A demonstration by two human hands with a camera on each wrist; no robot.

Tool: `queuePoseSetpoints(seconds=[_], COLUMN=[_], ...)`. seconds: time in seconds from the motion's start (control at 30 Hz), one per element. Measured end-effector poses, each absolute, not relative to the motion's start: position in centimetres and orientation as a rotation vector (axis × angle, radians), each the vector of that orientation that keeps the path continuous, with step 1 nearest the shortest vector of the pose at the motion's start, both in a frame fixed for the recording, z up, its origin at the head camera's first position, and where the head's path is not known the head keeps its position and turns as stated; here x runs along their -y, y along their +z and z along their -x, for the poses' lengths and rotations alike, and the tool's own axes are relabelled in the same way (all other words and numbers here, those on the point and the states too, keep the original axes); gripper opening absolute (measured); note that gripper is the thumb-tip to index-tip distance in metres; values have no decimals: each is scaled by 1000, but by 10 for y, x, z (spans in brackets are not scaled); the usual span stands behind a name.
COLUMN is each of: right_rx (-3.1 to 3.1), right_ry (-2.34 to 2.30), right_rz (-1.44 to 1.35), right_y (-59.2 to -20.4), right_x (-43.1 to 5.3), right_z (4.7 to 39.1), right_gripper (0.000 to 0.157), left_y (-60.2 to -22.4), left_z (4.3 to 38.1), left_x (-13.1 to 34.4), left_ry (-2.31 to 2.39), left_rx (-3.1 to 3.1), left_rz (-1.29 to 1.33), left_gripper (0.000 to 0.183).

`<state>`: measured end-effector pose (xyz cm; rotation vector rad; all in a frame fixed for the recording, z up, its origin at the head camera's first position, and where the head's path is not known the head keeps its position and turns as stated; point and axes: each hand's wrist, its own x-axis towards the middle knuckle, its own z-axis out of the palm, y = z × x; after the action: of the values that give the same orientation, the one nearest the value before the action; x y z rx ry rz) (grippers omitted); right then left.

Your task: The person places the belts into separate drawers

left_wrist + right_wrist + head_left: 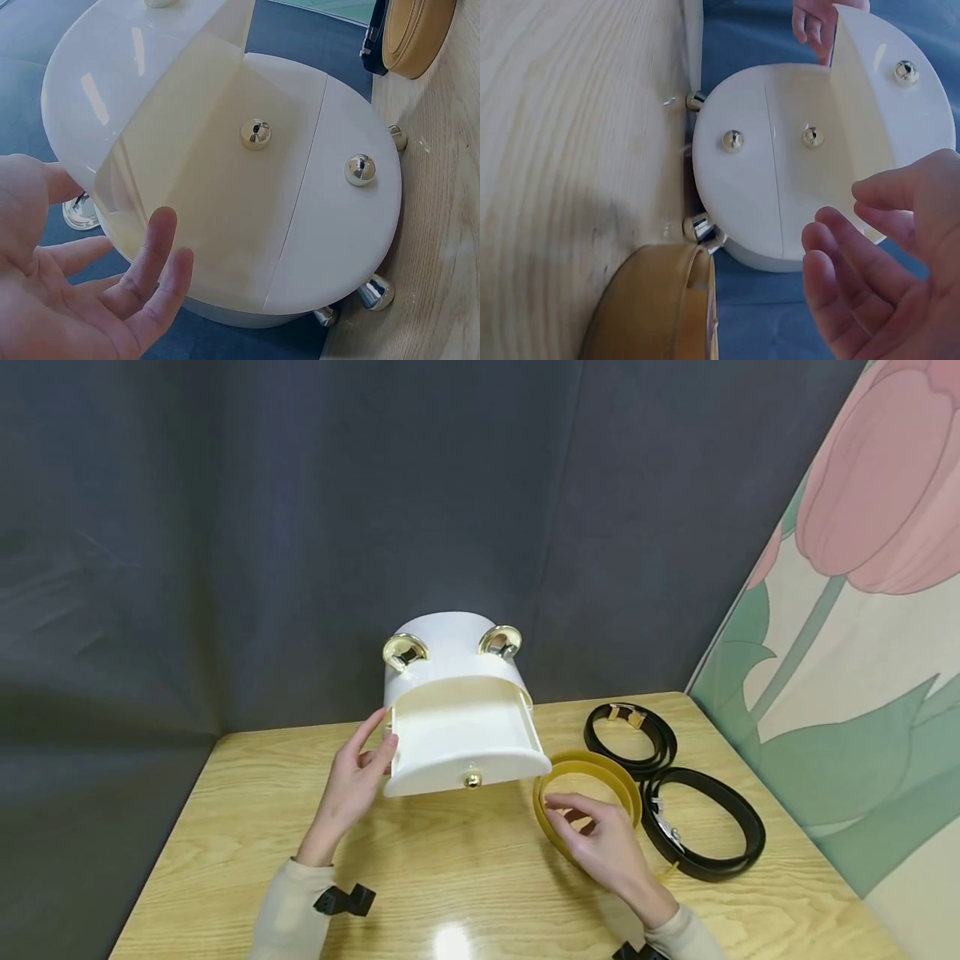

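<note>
Yellow, probably supple and easily pinched by its rim, a coiled belt (649, 304) lies near the relaxed, empty right hand (600, 847). Beyond, the left hand (352, 781), loosely spread, gripping nothing, flanks the pulled-out drawer (435, 768); its gold knob (472, 779) should suit pulling. Seemingly stiff and slick, the white box (453, 647) stands at the table's (247, 827) back.

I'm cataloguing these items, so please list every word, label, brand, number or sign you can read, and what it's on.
None readable: not on the white box, yellow belt, two black belts or flower mural.
The gold buckle and silver buckle are too small to check for markings.
</note>
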<state>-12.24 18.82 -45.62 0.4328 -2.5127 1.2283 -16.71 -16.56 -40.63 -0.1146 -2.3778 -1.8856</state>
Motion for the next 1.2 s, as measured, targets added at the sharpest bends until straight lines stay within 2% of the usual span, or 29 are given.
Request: queuePoseSetpoints(seconds=[0.5, 1.0, 1.2], right_rx=[2582, 2544, 2528], right_ry=[1066, 643, 523], right_rz=[-529, -775, -791], right_y=[-476, -487, -490], right_x=[-219, -246, -252], right_z=[110, 111, 112], right_gripper=[28, 49, 56], left_y=[-405, -403, -403], left_z=[166, 165, 166], left_x=[166, 167, 166], left_ry=[-1888, -1843, -1839], left_rx=[2413, 2441, 2442], left_rz=[112, 121, 125], left_gripper=[61, 61, 60])
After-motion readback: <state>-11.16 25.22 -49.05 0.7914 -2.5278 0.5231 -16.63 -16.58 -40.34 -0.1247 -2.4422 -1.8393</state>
